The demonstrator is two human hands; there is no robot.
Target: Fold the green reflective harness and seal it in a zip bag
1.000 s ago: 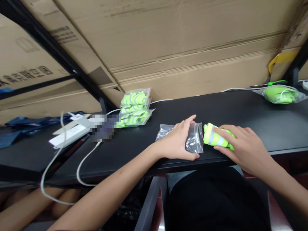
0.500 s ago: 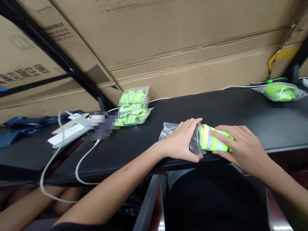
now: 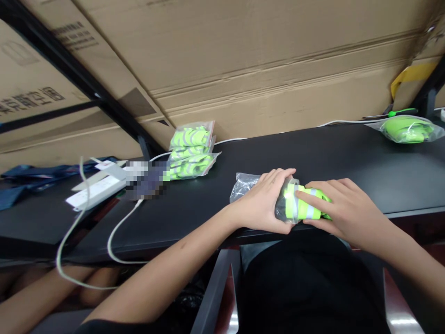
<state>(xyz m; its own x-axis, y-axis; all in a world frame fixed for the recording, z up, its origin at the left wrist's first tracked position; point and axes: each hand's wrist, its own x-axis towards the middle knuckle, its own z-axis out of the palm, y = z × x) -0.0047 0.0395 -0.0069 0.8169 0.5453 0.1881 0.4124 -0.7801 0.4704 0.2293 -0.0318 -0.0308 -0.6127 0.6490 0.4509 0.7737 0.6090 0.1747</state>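
My left hand [image 3: 266,199] grips a clear plastic bag [image 3: 243,183] near the table's front edge, its thumb and fingers spread around the bag's mouth. A rolled fluorescent-yellow reflective vest [image 3: 309,208] with silver-grey stripes lies partly inside that mouth. My right hand [image 3: 342,208] wraps round the vest's outer end, the index finger lying along its top. The part of the bag under my left palm is hidden.
Several bagged yellow reflective bundles [image 3: 191,160] lie stacked at the back left. Another bagged bundle [image 3: 406,129] and a green-handled tool [image 3: 401,112] are at the far right. A white power strip [image 3: 99,190] and a white cable [image 3: 113,234] occupy the left. Cardboard [image 3: 260,60] stands behind the black table [image 3: 271,148].
The vest has moved left, deeper into the bag's mouth, with my right hand shifting the same way. My left hand stays nearly in place.
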